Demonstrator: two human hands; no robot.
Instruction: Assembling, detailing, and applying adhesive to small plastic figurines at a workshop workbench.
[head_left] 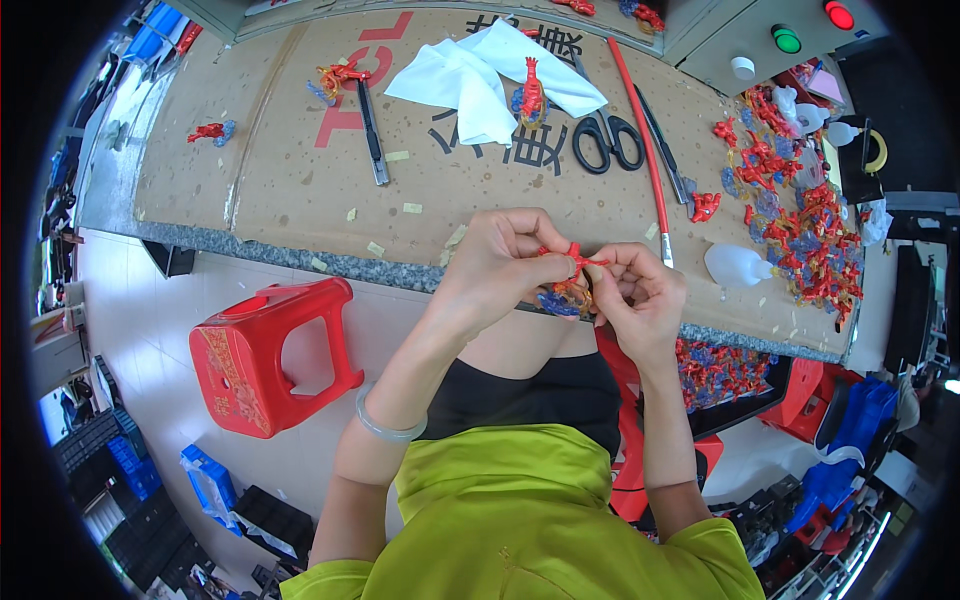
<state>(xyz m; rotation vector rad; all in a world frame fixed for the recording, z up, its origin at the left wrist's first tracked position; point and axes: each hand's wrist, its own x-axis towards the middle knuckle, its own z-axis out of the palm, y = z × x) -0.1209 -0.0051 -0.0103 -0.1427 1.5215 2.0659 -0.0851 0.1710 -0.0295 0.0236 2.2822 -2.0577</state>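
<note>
In the head view, a small red, yellow and blue plastic figurine (570,297) is held up at the near edge of the cardboard-covered workbench (300,190). It is pinched between thumb and fingers of the left hand (503,262); its red part is gripped by the closed fingertips of the right hand (642,297). Black-handled scissors (607,146) are laid beside a white cloth (455,82).

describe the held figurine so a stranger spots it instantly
Find the cardboard-covered table, then the left hand and right hand at its near edge. They pinch a small red, amber and blue figurine. Similar ones lie on the table; only this one is held.
</note>
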